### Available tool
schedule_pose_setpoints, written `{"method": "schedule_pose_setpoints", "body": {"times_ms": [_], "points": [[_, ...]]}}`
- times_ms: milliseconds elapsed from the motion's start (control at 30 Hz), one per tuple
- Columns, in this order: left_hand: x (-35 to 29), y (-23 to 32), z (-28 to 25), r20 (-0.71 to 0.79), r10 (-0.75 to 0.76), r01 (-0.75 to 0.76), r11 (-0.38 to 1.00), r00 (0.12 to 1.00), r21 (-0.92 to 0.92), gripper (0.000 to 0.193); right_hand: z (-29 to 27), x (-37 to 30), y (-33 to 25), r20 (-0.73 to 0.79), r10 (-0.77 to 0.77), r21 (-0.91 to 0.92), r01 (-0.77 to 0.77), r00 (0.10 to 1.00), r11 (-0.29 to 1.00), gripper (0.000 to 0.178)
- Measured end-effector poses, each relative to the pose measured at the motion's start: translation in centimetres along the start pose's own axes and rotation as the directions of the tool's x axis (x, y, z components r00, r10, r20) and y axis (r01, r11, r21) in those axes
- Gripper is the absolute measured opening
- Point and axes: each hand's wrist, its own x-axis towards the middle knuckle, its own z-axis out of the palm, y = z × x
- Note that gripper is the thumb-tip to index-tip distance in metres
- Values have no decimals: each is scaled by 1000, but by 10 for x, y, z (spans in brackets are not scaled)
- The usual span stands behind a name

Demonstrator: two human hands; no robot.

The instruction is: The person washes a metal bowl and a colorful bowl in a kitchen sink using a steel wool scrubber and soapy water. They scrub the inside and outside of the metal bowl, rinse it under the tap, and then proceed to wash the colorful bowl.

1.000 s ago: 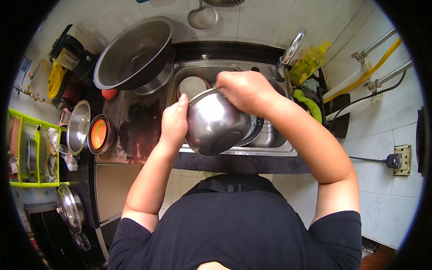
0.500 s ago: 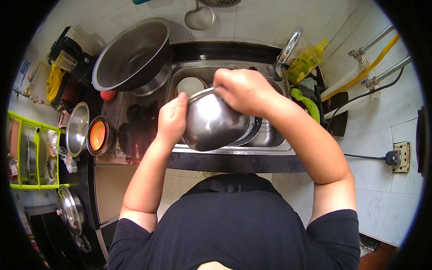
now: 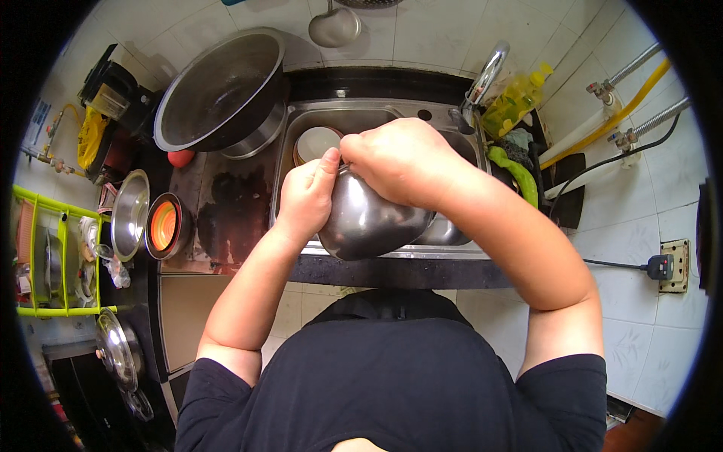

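Head view: the metal bowl (image 3: 376, 222) is held tilted over the front edge of the sink (image 3: 459, 253), its rim clasped by the left hand (image 3: 307, 192). The right hand (image 3: 399, 162) has been brought leftward, beside the left thumb, so another stretch of rim seems reached. Its fingers are curled; whether anything is grasped cannot be told.

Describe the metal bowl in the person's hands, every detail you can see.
The metal bowl is plain, silvery and shiny, apparently steel, with a smooth rounded outer wall that catches light. It is tilted, its outside toward the camera and its mouth turned away, so the inside is hidden. It is held up over the front of the sink. The left hand grips its side, thumb up near the rim; the right hand is bunched at the rim, fingertips hidden.
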Motion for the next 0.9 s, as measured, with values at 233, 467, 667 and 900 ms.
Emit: {"method": "schedule_pose_setpoints", "body": {"times_ms": [233,467,667,900], "points": [[3,-8,-7,-57,-56,47,988,997,-150,49,30,-13,58,-169,38,370,28,985,929,18],[2,-8,1,-87,108,-101,991,990,85,51,32,4,18,-125,-83,195,106,989,975,18],[4,-9,-11,-88,47,-39,996,995,86,54,41,-4,46,-252,-16,335,103,968,936,18],[0,-10,-9,-4,77,-74,971,997,225,75,39,3,19,-168,-58,224,95,984,970,26]]}}
